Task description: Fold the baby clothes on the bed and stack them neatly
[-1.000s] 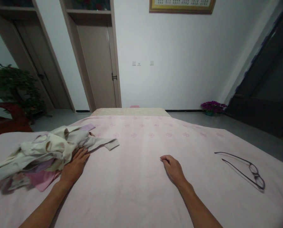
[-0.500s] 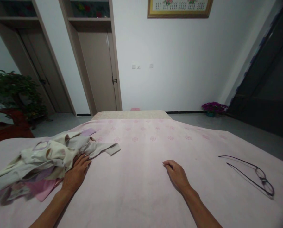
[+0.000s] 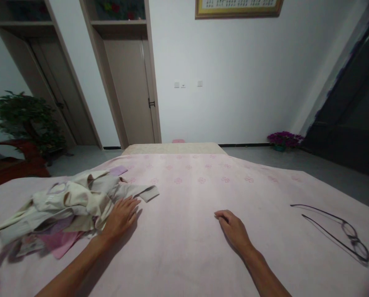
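Rumpled garments [image 3: 79,198] at left could have been dragged if snagged by the left hand [image 3: 120,218], fingers spread, ungrasping; the right hand [image 3: 234,231] was curled.

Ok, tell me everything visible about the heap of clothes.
The heap of clothes is soft-looking fabric, cream, grey, lilac and pink, crumpled and overlapping, with a pale strip trailing right. It lies on the flower-patterned cloth at the person's left. The left hand is at its right edge; contact is unclear.
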Demonstrator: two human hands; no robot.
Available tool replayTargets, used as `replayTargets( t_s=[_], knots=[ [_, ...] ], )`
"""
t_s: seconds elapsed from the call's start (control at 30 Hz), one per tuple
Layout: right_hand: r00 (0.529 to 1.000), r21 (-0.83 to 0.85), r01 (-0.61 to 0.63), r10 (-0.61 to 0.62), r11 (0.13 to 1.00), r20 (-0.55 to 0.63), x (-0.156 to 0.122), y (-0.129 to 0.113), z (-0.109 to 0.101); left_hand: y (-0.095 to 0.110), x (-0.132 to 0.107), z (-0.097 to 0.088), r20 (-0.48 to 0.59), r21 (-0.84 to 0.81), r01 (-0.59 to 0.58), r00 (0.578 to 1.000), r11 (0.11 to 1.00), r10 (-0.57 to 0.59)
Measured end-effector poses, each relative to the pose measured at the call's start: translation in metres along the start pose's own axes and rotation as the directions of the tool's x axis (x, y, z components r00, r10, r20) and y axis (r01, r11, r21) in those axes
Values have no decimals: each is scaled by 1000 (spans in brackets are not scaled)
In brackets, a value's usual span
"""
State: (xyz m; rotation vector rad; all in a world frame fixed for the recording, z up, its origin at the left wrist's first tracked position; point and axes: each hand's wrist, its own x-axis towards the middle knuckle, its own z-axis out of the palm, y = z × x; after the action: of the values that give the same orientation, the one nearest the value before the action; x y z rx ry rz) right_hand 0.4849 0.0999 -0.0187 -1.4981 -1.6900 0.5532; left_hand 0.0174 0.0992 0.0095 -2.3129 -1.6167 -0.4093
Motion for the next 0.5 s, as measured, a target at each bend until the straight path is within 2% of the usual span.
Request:
replayTargets(
  t_s=[0.07, 0.13, 0.23, 0.3, 0.4, 0.5],
  knots=[
    [1000, -6, 3, -3, 1000, -3, 0, 0, -1, -8, 16, -8, 5, 51, 31, 999, 998, -31],
    [1000, -6, -1, 1, 1000, -3, -1, -1, -1, -21, 26, -20, -27, 162, 131, 991, 978, -128],
    [1000, 5, -4, 4, 1000, 8, -1, -2, -2, -39, 32, -43, -135, 310, 323, 946, 894, -295],
    [1000, 11, 0, 0, 1000, 16, -1, -3, -2, -49, 32, -58, -184, 347, 406, 913, 845, -363],
    [1000, 14, 1, -1, 1000, 16, 0, -3, -3, -63, 32, -74, -176, 341, 470, 883, 814, -436],
    [1000, 7, -5, 5, 1000, 17, 0, -3, -3, -74, 34, -80, -96, 316, 494, 866, 810, -490]
  ],
)
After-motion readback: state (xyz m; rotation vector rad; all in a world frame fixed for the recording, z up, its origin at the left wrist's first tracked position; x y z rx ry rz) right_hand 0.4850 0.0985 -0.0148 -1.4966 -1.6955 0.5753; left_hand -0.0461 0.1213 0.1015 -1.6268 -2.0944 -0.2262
